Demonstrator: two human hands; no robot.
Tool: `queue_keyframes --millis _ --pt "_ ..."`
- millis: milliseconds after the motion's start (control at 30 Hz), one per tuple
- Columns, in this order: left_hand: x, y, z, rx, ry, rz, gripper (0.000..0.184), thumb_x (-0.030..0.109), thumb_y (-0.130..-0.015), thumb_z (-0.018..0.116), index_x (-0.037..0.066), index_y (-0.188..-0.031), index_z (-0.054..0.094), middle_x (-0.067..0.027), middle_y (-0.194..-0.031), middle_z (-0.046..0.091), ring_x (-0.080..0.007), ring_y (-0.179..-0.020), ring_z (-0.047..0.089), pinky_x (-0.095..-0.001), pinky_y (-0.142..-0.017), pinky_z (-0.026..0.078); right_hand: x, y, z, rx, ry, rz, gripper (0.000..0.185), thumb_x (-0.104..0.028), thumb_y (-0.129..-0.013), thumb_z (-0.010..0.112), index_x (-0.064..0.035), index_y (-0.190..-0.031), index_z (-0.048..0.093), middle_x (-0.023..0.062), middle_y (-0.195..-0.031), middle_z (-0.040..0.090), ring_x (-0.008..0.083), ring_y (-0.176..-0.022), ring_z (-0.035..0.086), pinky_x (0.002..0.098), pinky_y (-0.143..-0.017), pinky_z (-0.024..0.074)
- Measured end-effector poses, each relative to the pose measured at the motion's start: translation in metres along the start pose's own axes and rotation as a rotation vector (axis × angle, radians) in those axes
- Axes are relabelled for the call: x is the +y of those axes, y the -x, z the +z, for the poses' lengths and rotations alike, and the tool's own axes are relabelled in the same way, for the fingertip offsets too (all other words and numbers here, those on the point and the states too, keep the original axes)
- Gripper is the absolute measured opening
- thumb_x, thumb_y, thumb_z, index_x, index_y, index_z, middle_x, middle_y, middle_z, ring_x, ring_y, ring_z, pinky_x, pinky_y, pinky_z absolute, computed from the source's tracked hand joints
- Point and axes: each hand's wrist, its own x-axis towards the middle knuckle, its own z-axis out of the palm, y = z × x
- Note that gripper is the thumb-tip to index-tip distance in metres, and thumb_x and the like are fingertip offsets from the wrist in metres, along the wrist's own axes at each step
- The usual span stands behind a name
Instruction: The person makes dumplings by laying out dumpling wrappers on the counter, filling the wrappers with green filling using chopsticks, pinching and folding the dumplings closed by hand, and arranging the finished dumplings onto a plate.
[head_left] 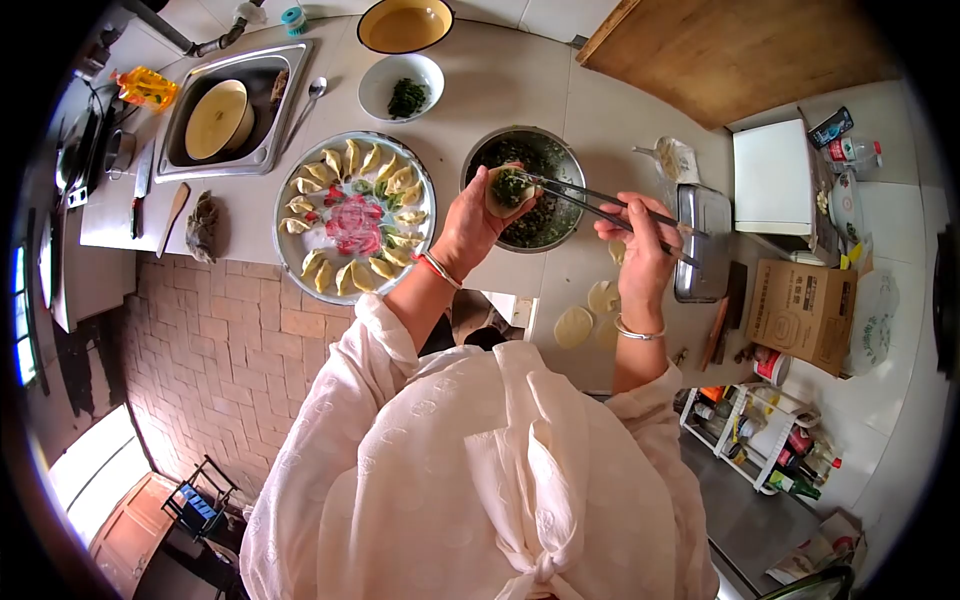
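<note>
My left hand (465,235) is closed around a round dumpling wrapper (496,202) with dark green filling on it, above the left side of a metal bowl (472,160). My right hand (645,255) grips a pair of dark chopsticks (592,200). Their tips reach the filling in the wrapper. More chopped green filling (540,225) lies in the bowl below. To the left, a round floral tray (281,235) carries a ring of folded dumplings (362,277). Flat loose wrappers (573,327) lie on the counter below my right hand.
A white bowl (425,70) of greens and a yellow basin (405,25) stand behind the tray. Further left are a sink (180,150), spoon (316,88) and knife (143,178). A lidded metal box (702,235) and cardboard box (800,315) stand right.
</note>
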Motion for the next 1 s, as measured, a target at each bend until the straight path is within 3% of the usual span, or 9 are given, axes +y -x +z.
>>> queue_keyframes --millis 200,400,900,1000 --pt "-0.003 0.001 0.005 0.033 -0.102 0.054 0.053 0.042 -0.105 0.033 -0.002 -0.13 0.05 -0.0151 -0.123 0.059 -0.0281 -0.114 0.06 -0.0405 -0.1 0.051 0.026 0.01 0.006 0.007 -0.041 -0.008 0.022 -0.015 -0.096 0.058 0.0057 -0.102 0.063 0.0182 -0.085 0.07 0.0211 -0.063 0.069 0.0285 -0.058 0.0577" --pt "-0.004 0.002 -0.006 -0.061 -0.026 0.031 0.054 0.041 -0.105 0.032 -0.001 -0.135 0.046 -0.0156 -0.13 0.056 -0.0284 -0.123 0.055 -0.0412 -0.103 0.048 0.021 0.024 0.0 0.066 -0.08 -0.037 0.022 -0.015 -0.097 0.057 0.0047 -0.102 0.064 0.0183 -0.085 0.07 0.0223 -0.062 0.069 0.0303 -0.057 0.0576" --pt "-0.01 0.009 0.012 -0.009 -0.065 0.042 0.055 0.047 -0.104 0.034 0.001 -0.132 0.049 -0.0143 -0.128 0.058 -0.0285 -0.12 0.057 -0.0394 -0.102 0.048 0.045 0.049 0.002 0.131 -0.065 -0.089 0.021 -0.013 -0.098 0.054 0.0044 -0.105 0.063 0.0173 -0.088 0.07 0.0229 -0.064 0.068 0.0311 -0.061 0.0566" --pt "-0.01 0.01 0.01 -0.041 -0.056 0.03 0.052 0.041 -0.106 0.03 0.001 -0.135 0.046 -0.0143 -0.13 0.057 -0.0289 -0.125 0.054 -0.0416 -0.108 0.042 0.05 0.052 0.0 0.143 -0.109 -0.114 0.021 -0.013 -0.098 0.055 0.0048 -0.103 0.063 0.0175 -0.088 0.07 0.0226 -0.063 0.068 0.0312 -0.061 0.0571"
